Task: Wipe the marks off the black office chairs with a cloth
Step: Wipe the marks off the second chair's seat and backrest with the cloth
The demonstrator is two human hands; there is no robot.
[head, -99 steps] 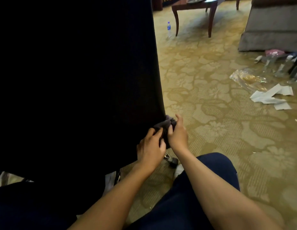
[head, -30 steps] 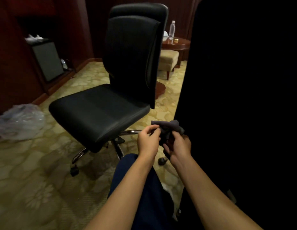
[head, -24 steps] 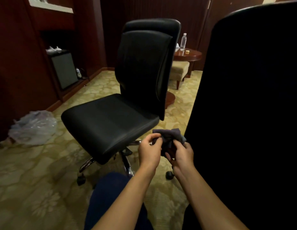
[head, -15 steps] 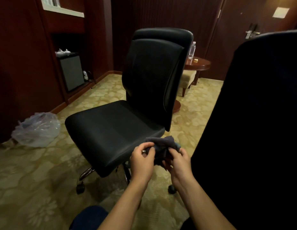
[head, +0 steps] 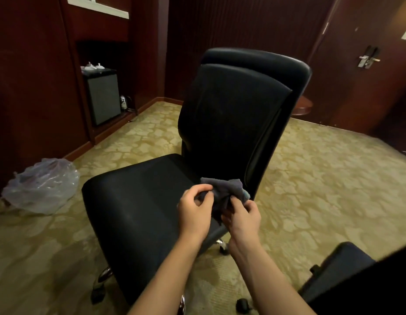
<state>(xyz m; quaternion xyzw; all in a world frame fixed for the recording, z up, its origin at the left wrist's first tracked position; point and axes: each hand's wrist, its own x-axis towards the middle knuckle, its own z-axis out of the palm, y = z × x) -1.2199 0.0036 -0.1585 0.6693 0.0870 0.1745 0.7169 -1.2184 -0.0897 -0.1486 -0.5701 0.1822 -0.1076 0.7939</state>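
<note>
Head view: both hands bunch a grey cloth (head: 222,194) just above a black chair (head: 152,201) seat. The left hand (head: 194,211) pinches one edge; the right hand (head: 241,215) grips the other. Wadded this loosely, the cloth may slip and smear marks instead of lifting them.

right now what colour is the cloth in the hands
Dark grey cloth, with a lighter bluish edge at its right corner, clearest in the head view.

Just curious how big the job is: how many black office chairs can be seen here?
2. One chair stands whole in front of the hands; a second chair shows only partly at the lower right corner. Others may be out of view.
</note>
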